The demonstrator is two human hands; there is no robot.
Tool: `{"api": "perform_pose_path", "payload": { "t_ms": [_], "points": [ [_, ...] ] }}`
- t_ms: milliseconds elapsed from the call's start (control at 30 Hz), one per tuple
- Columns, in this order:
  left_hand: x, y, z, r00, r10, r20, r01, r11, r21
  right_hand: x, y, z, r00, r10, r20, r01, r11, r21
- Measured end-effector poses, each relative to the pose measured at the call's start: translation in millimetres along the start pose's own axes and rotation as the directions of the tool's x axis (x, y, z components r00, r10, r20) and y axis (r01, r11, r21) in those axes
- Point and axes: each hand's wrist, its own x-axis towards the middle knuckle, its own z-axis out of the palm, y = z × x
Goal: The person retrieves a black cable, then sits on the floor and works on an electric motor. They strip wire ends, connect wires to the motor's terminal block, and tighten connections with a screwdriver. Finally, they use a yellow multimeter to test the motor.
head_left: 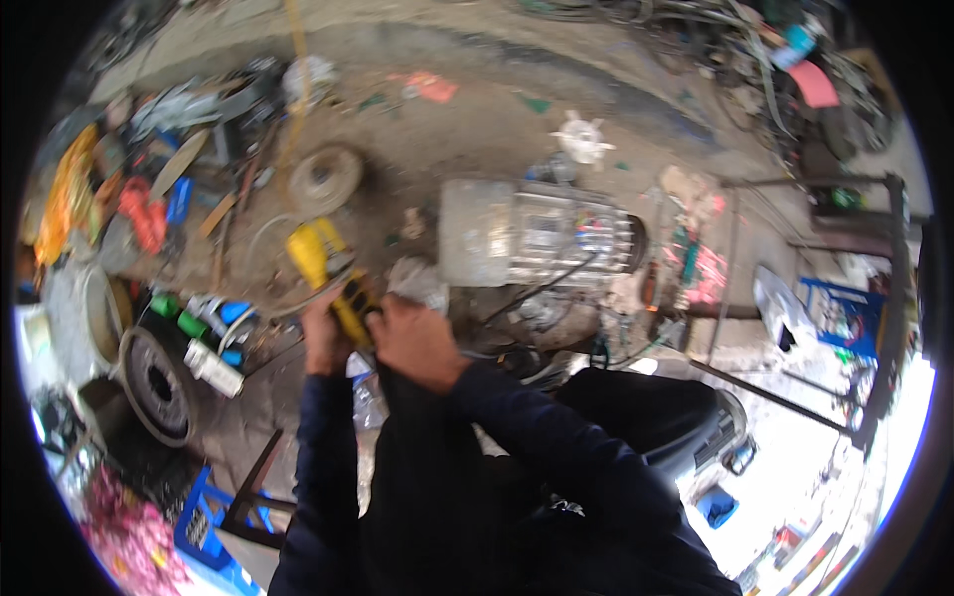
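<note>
A long yellow device with a row of dark round spots lies between my two hands, slanting away to the far left. Its exact kind is blurred. My left hand is closed around its near left side. Bent over its near right end, my right hand has its fingers pressed on or against it; what the fingertips pinch is hidden. A pale cable runs past the left hand beside the device. Just right of my hands, a grey finned motor lies on its side on the ground, with a black cable across its near side.
A round metal part and a white fan wheel lie beyond. Wheels, bottles and scrap crowd the left. At right stand a metal frame and a blue crate. A screwdriver lies past the motor.
</note>
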Motion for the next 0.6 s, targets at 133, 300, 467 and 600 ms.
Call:
{"api": "perform_pose_path", "payload": {
  "t_ms": [133, 300, 467, 600],
  "points": [
    [2, -3, 6, 0.992, 0.039, 0.119, -0.029, 0.996, -0.083, 0, 1, -2, 0.994, -0.052, -0.091, 0.055, 0.998, 0.029],
    [-5, 7, 23, 0.987, 0.066, 0.148, -0.047, 0.991, -0.129, 1, 3, -3, 0.996, -0.039, -0.074, 0.045, 0.997, 0.069],
    [-11, 14, 33, 0.986, 0.077, 0.149, -0.069, 0.996, -0.059, -1, 6, -7, 1.0, 0.022, -0.015, -0.021, 0.996, 0.092],
    [-10, 10, 28, 0.98, 0.111, 0.164, -0.103, 0.993, -0.055, 0, 14, -8, 1.0, 0.015, 0.021, -0.017, 0.997, 0.078]
  ]
}}
